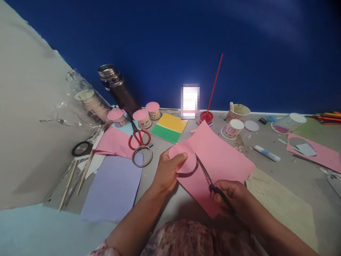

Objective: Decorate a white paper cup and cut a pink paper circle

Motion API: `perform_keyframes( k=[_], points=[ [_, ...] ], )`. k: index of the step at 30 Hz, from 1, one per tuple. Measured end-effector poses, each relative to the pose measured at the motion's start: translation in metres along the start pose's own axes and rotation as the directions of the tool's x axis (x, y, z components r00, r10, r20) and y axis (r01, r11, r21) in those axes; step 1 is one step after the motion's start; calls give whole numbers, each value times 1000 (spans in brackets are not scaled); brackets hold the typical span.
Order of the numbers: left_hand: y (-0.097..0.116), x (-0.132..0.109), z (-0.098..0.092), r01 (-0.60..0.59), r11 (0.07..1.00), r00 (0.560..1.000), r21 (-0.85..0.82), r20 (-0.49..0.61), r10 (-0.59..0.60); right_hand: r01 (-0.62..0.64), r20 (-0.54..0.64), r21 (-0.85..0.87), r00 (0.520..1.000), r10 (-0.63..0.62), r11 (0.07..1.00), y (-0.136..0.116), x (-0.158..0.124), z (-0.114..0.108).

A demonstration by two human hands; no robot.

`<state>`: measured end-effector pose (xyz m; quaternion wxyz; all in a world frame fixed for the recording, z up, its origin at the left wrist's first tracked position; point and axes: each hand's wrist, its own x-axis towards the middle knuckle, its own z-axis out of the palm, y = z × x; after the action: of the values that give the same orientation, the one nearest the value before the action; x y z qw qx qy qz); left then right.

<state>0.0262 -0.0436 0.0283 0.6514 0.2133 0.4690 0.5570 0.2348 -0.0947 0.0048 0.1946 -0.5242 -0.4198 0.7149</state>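
Near the middle, my left hand [167,170] pinches a round piece of pink paper [188,164], thumb on top. My right hand [230,195] is closed around the dark handles of a pair of scissors [205,170]. The blades point up and left, their tips at the right edge of the round piece. Beneath both lies a large pink sheet [218,153], set at an angle on the grey table [170,206].
Left of my hands are a purple sheet [113,188], a metal ring [142,156] and red-handled scissors [139,138]. Behind stand pink-topped cups [142,119], a black flask [121,92] and yellow-green paper [169,128]. Rightward are a white cup [232,129] and a glue tube [266,153].
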Motion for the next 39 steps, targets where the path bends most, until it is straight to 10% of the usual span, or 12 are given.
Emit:
perform_keyframes(
  k=[10,21,39],
  points=[
    [15,16,-12,33,979,999,199,30,-40,21,-16,-77,1000,-22,997,8,10,-6],
    [1,32,-18,-38,965,999,259,25,33,109,315,-77,946,-80,991,-5,19,-31],
    [3,27,-18,-71,922,997,380,58,53,13,270,-33,963,-4,999,-10,17,-25]
  ],
)
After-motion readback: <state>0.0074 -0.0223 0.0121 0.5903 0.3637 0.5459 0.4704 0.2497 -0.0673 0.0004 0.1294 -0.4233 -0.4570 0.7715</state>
